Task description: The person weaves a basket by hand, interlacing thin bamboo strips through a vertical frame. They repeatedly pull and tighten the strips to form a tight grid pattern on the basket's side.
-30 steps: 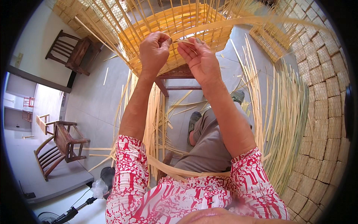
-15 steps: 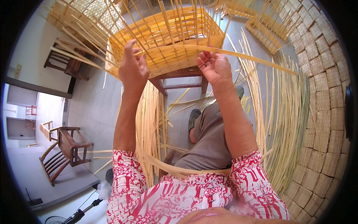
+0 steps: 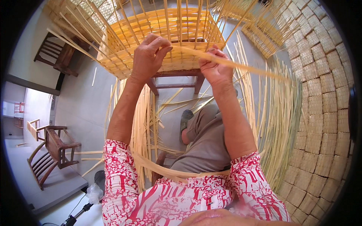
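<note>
A partly woven basket (image 3: 183,64) of yellow bamboo strips, with long upright stakes rising from its rim, rests in front of me. At its near wall my left hand (image 3: 147,58) is closed, thumb and fingertips pinching a loose flat bamboo strip (image 3: 249,67). From there the strip runs across the near side to the right, blurred by motion. My right hand (image 3: 217,67) has curled fingers around the strip, close to the basket's right corner. Part of the strip passes in front of that hand's fingers.
Beneath the basket stands a wooden stool (image 3: 173,72). Long bamboo strips (image 3: 281,124) lie on the floor to the right, with more strips (image 3: 144,120) below my left arm. Stacked woven blocks (image 3: 320,101) line the right side. Wooden chairs (image 3: 60,145) stand at left.
My left hand has moved right along the near wall and closed from a looser pose onto the strip. The strip's right part has swung, and the whole view has shifted slightly.
</note>
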A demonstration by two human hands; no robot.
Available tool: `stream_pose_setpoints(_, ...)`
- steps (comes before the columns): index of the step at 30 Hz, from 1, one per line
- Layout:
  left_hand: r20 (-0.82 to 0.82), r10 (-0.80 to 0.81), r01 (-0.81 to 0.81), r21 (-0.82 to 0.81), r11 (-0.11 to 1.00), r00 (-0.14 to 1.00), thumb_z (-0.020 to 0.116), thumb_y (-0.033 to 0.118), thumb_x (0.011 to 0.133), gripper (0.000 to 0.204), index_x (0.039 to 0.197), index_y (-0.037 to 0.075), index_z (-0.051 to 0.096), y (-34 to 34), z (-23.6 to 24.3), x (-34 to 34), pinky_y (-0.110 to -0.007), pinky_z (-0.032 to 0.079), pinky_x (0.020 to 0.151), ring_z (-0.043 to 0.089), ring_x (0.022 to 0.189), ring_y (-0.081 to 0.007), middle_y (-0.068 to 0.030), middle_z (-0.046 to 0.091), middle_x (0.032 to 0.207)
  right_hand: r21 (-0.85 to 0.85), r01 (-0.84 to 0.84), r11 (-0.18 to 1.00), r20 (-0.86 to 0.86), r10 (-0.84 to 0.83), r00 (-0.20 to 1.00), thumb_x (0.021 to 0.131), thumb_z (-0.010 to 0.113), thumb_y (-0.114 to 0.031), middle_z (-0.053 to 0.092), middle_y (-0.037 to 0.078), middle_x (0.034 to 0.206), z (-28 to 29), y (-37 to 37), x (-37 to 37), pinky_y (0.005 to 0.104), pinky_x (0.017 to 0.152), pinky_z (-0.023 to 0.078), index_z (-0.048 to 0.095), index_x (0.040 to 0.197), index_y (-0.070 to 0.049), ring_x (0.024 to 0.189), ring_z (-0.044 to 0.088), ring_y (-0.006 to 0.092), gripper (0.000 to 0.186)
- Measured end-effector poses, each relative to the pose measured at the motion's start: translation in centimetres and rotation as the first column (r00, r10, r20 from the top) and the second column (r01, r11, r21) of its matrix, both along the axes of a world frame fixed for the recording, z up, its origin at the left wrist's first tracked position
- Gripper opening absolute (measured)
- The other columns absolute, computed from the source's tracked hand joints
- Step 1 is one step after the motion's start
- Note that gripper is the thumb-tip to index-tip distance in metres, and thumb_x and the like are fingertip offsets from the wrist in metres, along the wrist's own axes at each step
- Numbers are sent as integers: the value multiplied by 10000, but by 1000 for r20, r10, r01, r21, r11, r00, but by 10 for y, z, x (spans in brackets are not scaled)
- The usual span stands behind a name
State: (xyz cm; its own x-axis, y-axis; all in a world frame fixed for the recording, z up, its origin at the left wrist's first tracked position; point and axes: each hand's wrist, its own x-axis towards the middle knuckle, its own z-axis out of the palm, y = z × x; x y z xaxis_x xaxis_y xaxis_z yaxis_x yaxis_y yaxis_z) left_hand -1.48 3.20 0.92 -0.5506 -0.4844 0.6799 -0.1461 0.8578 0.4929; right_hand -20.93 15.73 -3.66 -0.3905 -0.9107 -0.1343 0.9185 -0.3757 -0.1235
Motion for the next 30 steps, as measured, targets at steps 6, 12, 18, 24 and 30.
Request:
stream_pose_setpoints(6,-74,-204,214,191,958,976,721,38,877,87,935,30,657,-12,-7,13,-266,478,671,576,733,-121,-37,593,885,40,94,995,-877,-10,480,949,605,-159,669,140,1141,56,-24,44,245,731,536,600,1275,-21,821,603,140,354)
stream_pose_setpoints(12,-91,-276,288,183,940,957,739,83,876,101,938,38,674,-13,-1,8,-282,455,642,541,704,-130,-30,564,844,-43,194,980,-994,-22,-107,910,637,-98,526,158,1390,67,-29,46,288,826,521,312,1543,6,966,558,158,719)
stream_pose_setpoints(18,-107,-294,309,186,933,950,746,91,872,107,941,42,680,-7,-2,7,-276,461,647,545,707,-130,-27,554,827,-168,300,939,-928,-48,-369,887,656,-73,568,128,1219,60,-38,37,281,781,518,477,1440,13,923,558,161,588)
stream_pose_setpoints(24,-105,-268,286,251,925,958,752,82,874,101,928,36,680,-8,-1,7,-254,455,648,540,715,-99,-17,551,825,-69,195,978,-997,-60,-48,934,688,-154,579,85,1080,55,-39,38,259,739,511,705,1009,5,804,576,142,177)
stream_pose_setpoints(30,-191,-210,261,301,917,959,751,69,879,91,928,29,686,-6,-8,-4,-243,452,639,536,707,-89,-12,556,821,11,385,923,-860,-188,475,1000,580,-190,647,118,993,42,-33,60,286,840,538,667,977,13,924,663,192,222)
